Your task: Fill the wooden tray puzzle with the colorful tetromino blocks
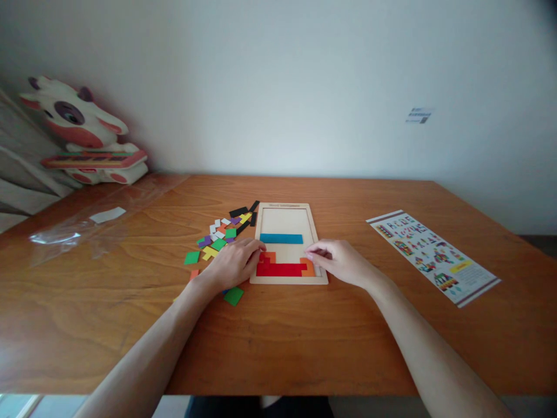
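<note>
A shallow wooden puzzle tray (pixel 289 281) lies in front of me between both hands. Across its middle runs a long blue block (pixel 281 238). Red blocks (pixel 282 270) fill the near part, with an orange block (pixel 270 256) at the upper left and another orange block (pixel 308 267) at the right. My left hand (pixel 237 259) rests over the tray's left edge, fingers curled together beside the red and orange blocks; what they hold, if anything, is hidden. My right hand (pixel 342 260) reaches over the right edge, fingertips pinched at the right orange block; their contents cannot be made out.
Loose coloured puzzle pieces (pixel 219 244) lie left of the tray, some partly behind my left arm. A printed pattern sheet (pixel 435 255) is at the right. Clear plastic wrapping (pixel 65 235) and a cow-shaped toy keyboard (pixel 96 157) are at the left, near the wall.
</note>
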### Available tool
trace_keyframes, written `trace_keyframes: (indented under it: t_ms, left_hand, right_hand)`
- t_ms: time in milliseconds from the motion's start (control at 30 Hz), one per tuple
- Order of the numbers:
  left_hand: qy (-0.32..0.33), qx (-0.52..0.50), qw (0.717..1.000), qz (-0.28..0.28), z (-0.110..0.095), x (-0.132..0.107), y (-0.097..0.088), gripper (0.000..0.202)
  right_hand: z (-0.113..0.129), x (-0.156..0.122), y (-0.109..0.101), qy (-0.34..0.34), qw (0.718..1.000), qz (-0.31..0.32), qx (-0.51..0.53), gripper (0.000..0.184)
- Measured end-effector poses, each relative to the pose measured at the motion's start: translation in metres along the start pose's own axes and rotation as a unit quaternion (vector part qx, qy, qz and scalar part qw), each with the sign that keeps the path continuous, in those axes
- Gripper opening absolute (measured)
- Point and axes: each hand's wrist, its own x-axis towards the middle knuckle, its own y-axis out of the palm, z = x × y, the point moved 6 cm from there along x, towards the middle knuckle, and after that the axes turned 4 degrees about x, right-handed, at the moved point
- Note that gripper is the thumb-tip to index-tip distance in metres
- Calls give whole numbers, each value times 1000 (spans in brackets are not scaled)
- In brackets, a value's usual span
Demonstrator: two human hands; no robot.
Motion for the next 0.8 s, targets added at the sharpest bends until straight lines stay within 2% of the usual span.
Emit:
trace_keyframes:
  t_ms: [200,433,500,567,667,800]
  left_hand:
    - [3,-23,1000,12,0,0,1,30]
    - [-3,-50,999,3,3,-1,2,30]
    - [-17,-75,997,-22,4,-1,-1,28]
    - [-56,-124,988,-66,8,0,-6,25]
    - [-138,-254,949,-128,20,0,-11,26]
    - [-215,-443,860,-134,29,1,-6,39]
  right_hand:
    - [5,-3,11,-50,995,41,-72,63]
    - [10,-4,13,-57,992,54,-94,52]
    - [9,-4,13,-58,992,53,-96,51]
    - [7,-4,13,-58,993,45,-91,53]
    - [4,-3,12,-41,997,33,-61,64]
    - [1,-1,11,5,1000,17,6,63]
